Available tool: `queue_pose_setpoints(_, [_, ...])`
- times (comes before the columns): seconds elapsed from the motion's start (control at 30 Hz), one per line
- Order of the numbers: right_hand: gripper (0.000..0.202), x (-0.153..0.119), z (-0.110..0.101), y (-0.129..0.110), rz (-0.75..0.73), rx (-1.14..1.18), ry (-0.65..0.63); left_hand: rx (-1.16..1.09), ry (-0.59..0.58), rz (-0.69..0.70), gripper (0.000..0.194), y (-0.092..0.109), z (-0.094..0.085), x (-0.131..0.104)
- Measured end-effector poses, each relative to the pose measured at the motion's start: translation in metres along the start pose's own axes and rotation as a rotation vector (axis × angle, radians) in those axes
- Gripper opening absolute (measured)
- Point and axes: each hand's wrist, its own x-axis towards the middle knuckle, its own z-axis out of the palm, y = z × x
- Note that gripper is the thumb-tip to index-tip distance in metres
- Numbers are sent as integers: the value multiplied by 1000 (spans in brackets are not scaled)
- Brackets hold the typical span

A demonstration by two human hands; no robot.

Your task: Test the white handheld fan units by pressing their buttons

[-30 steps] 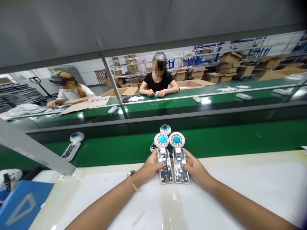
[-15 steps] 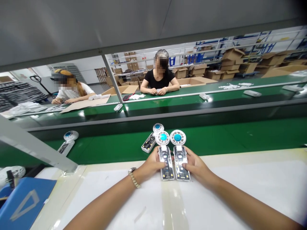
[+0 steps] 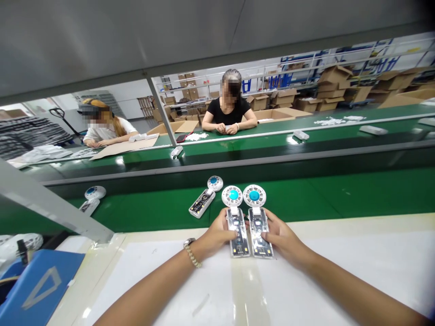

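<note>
Side by side over the white work surface are two clear-cased devices, each with a round white fan head and a blue centre. My left hand (image 3: 220, 233) is closed round the left device (image 3: 239, 235), its thumb on the front. The right device (image 3: 260, 233) is in my closed right hand (image 3: 280, 233), thumb also on the front. Both fan heads point away from me, and the two cases nearly touch. Beyond my left hand, a similar device (image 3: 202, 203) lies tilted on the green belt.
Another such device (image 3: 91, 204) lies on the green belt (image 3: 142, 203) behind a slanted white post (image 3: 57, 199). A blue bin (image 3: 44, 285) stands at the lower left. Two people sit across a farther belt carrying clear cases (image 3: 301, 135).
The loose device on the near belt has shifted left, away from my held ones. Cases on the far belt have moved right. Both hands keep their grip, and the view has shifted slightly.
</note>
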Motion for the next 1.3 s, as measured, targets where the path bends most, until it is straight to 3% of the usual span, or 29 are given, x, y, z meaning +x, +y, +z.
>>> queue_pose_setpoints(0.6, [65, 2, -4, 5, -1, 37, 3, -14, -30, -20, 57, 4, 1, -2])
queue_pose_setpoints(0.77, [39, 0, 1, -8, 108, 195, 96, -140, -31, -58, 48, 8, 4, -2])
queue_pose_setpoints(0.83, [45, -1, 2, -12, 177, 268, 138, -175, -13, -149, 48, 8, 3, -1])
queue_pose_setpoints(0.97, [61, 1, -6, -18, 278, 210, 120, -67, 146, -278, 65, 8, -1, 3])
queue_pose_setpoints(1.07, [61, 9, -20, -22, 285, 65, 137, 104, 372, -156, 60, 12, -14, 8])
queue_pose_setpoints(1.2, [36, 26, -50, -27, 92, -269, 266, 587, 621, 133, 49, 23, -48, 18])
queue_pose_setpoints(1.3, [50, 37, -76, -29, -117, -507, 277, 700, 728, 193, 52, 29, -72, 24])
